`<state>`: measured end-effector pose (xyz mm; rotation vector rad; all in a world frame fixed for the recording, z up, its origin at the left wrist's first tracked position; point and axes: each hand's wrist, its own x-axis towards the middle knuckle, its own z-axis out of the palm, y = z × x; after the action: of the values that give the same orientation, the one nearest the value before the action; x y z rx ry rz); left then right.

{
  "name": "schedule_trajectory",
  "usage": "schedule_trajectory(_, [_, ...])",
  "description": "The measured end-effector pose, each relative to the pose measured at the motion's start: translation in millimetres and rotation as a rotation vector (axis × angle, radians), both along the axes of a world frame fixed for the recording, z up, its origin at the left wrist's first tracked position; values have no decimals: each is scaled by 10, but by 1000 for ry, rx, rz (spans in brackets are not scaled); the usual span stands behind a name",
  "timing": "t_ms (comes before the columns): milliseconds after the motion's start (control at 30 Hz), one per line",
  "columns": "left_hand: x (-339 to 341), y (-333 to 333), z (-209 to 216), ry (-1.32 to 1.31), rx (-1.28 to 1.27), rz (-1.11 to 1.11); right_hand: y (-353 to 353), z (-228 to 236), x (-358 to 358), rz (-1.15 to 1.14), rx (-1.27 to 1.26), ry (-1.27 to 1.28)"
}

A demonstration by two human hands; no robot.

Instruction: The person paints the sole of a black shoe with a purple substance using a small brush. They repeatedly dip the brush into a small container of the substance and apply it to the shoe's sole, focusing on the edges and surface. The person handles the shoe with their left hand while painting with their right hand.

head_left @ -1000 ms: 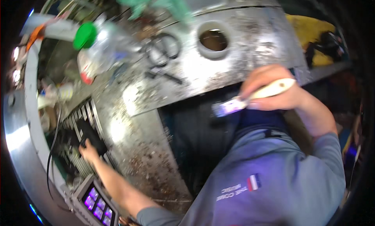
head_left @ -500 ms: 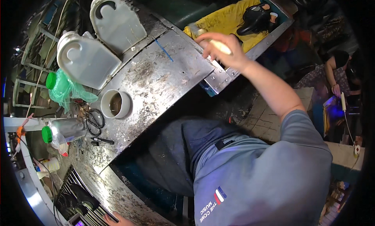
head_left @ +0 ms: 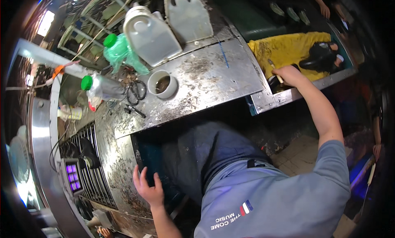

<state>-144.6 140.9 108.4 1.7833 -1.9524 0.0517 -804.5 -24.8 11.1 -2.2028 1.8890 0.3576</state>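
Note:
My right hand (head_left: pixel 289 75) is closed round a brush (head_left: pixel 278 77) with a pale handle, at the near edge of a tray lined with yellow sheeting (head_left: pixel 267 49). Dark shoe-like shapes lie in the tray under this hand, partly hidden by it. Further right in the tray is a black shoe (head_left: pixel 316 57). My left hand (head_left: pixel 149 189) hovers with fingers spread and nothing in it, beside the near left edge of the stained metal bench (head_left: pixel 197 96).
On the bench stand a white cup (head_left: pixel 153 82) of dark liquid, scissors (head_left: pixel 136 92), a black marker (head_left: pixel 135 111) and two cloudy plastic containers (head_left: pixel 152 38). Green-capped bottles stand at left. Dark shoes (head_left: pixel 88 152) rest on a slatted rack beside a small lit panel (head_left: pixel 72 176).
The view has swung, so the bench sits further right. My right hand has brought the brush over the tray. My left hand has lifted away from the rack end and spread its fingers.

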Motion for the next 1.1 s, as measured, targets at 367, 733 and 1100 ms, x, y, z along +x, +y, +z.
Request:
schedule_trajectory(367, [-1032,42,-57,446,103,-326,715,1378,370,-302,-967,-883])
schedule_trajectory(733, [-1603,-121,-78,1306,119,-275,790,1874,3306,588,-795,-1042])
schedule_trajectory(1100, [-504,711,-741,2131,363,-264,-283,1889,3412,345,-739,-942])
